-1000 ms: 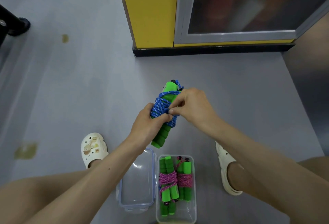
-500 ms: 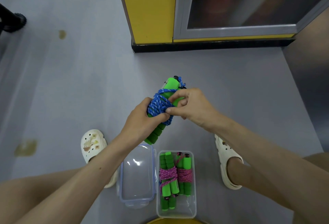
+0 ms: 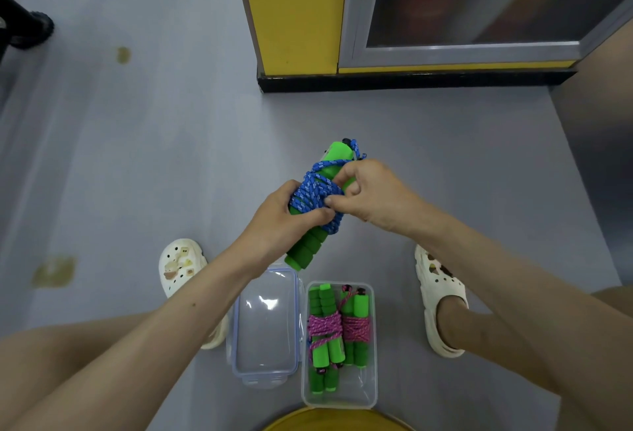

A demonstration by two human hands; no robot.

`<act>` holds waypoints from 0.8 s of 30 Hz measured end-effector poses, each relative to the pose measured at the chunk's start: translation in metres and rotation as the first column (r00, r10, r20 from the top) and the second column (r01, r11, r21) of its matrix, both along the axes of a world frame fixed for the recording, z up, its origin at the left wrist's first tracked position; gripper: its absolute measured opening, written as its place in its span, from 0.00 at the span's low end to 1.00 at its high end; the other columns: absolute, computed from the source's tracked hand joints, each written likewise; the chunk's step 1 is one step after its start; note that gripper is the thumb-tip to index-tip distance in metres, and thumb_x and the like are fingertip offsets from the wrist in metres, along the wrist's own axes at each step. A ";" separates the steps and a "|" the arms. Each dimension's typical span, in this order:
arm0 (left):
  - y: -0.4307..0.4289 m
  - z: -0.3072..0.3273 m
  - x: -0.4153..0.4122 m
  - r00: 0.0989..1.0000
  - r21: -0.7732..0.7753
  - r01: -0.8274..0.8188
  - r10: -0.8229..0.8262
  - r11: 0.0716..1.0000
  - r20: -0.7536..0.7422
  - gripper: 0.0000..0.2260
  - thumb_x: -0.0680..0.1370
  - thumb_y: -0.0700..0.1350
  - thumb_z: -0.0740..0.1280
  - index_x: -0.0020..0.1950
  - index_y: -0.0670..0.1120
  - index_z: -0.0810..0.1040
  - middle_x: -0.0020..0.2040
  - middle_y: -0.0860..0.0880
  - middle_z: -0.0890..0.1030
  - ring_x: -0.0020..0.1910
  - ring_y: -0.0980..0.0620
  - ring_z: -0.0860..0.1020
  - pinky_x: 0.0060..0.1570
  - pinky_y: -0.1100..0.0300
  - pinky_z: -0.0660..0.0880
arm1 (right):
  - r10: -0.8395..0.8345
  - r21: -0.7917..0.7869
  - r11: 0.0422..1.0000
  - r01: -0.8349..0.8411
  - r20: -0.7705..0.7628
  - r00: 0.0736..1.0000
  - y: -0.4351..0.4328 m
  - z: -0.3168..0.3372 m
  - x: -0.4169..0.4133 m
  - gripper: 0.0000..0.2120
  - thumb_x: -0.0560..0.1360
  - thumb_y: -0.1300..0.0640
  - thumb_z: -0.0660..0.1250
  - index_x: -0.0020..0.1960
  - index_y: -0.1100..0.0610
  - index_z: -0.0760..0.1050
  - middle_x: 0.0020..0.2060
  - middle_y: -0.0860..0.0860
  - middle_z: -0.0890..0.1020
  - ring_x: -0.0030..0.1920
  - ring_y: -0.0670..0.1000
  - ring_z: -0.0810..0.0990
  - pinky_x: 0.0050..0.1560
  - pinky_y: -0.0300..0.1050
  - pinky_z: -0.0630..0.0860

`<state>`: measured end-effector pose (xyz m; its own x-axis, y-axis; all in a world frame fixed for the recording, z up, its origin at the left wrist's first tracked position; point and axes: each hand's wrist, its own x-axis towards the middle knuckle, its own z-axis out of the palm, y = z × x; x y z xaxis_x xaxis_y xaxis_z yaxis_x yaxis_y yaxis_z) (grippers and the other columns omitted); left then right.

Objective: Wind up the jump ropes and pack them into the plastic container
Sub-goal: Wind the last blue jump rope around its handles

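Note:
A blue jump rope [image 3: 317, 191] is wound around its green foam handles, held tilted in the air above the floor. My left hand [image 3: 277, 221] grips the bundle around its middle from the left. My right hand [image 3: 370, 196] pinches a strand of the blue cord at the wound part, thumb and fingers curled. Below the bundle a clear plastic container [image 3: 339, 400] stands open on the floor, holding two wound pink jump ropes [image 3: 337, 328] with green handles. Its lid [image 3: 265, 324] lies flat to the left of it.
My feet in white clogs [image 3: 181, 266] [image 3: 442, 297] stand either side of the container on a grey floor. A yellow cabinet [image 3: 294, 13] with a glass door stands ahead. A yellow round edge [image 3: 339, 420] shows at the bottom. A dark shoe [image 3: 30, 28] is at far left.
Both hands with the blue rope bundle have shifted slightly away from me, and my right fingers have worked along the cord. The container sits further up in the view.

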<state>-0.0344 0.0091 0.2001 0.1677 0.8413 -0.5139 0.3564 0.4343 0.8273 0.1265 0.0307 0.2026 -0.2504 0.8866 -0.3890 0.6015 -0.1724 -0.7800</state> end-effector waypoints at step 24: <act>-0.004 -0.011 -0.007 0.989 -0.031 0.078 -0.081 0.997 -0.125 0.17 0.68 0.47 0.77 0.51 0.47 0.74 0.45 0.47 0.82 0.45 0.46 0.81 0.49 0.47 0.80 | 0.067 0.108 0.991 -0.074 0.071 0.995 -0.017 -0.009 -0.002 0.04 0.76 0.59 0.68 0.43 0.55 0.74 0.24 0.48 0.78 0.22 0.43 0.76 0.30 0.29 0.70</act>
